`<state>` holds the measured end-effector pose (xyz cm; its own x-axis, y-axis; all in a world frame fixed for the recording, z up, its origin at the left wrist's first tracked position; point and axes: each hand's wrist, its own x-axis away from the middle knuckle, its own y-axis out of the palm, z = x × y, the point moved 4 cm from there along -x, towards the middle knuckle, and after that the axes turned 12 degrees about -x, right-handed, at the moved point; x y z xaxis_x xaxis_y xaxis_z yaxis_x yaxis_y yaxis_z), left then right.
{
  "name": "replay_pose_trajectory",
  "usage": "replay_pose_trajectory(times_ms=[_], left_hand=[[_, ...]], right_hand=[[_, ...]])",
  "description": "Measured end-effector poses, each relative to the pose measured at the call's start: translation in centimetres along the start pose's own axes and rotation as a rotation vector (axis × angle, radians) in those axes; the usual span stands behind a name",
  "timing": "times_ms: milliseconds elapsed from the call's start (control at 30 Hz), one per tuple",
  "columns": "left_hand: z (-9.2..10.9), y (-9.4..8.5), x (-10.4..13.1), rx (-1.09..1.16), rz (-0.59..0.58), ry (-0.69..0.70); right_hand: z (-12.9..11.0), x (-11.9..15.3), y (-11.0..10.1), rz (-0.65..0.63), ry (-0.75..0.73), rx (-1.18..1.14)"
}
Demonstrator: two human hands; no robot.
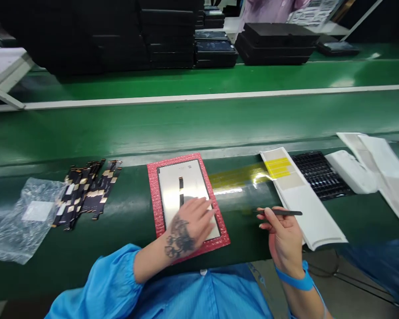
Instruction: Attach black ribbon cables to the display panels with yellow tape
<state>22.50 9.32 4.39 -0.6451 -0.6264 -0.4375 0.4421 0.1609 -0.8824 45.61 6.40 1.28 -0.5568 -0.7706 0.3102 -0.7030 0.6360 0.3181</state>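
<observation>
- The left hand [189,223] is lying flat, fingers spread, on the lower part of a pale display panel [182,186]; it is pressing on the surface rather than closing around anything.
- The panel is resting on a red bubble-wrap mat [153,195] at the near edge of the green bench [126,208], straight in front of the person.
- A short dark flex strip [181,190] is lying upright on the panel, just above the left fingertips.
- The right hand [282,237] is pinching dark tweezers [282,213] between thumb and fingers, with the tips pointing right; whether the tips are carrying anything cannot be told.
- The tweezers are hovering over the edge of a white backing sheet [306,212], which is bearing yellow tape strips [277,167] at its far end.
- A black ribbed tray [319,175] is sitting just beyond that sheet, with white sheets [382,164] lying further right.
- A pile of black-and-gold flex cables [86,190] is lying left of the mat, beside a clear plastic bag [23,221].
- Stacks of black trays [275,42] are standing across the conveyor belt [199,124], well apart from both hands.
</observation>
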Motion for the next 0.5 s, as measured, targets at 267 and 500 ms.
replay_pose_trajectory(times_ms=[267, 500], left_hand=[[-1.2, -2.9, 9.9, -0.045, 0.109, -0.462], [-0.2, -1.3, 10.7, -0.069, 0.087, -0.488]], right_hand=[[6.2, 6.6, 7.1, -0.360, 0.269, 0.053], [7.3, 8.7, 7.9, -0.406, 0.225, 0.128]])
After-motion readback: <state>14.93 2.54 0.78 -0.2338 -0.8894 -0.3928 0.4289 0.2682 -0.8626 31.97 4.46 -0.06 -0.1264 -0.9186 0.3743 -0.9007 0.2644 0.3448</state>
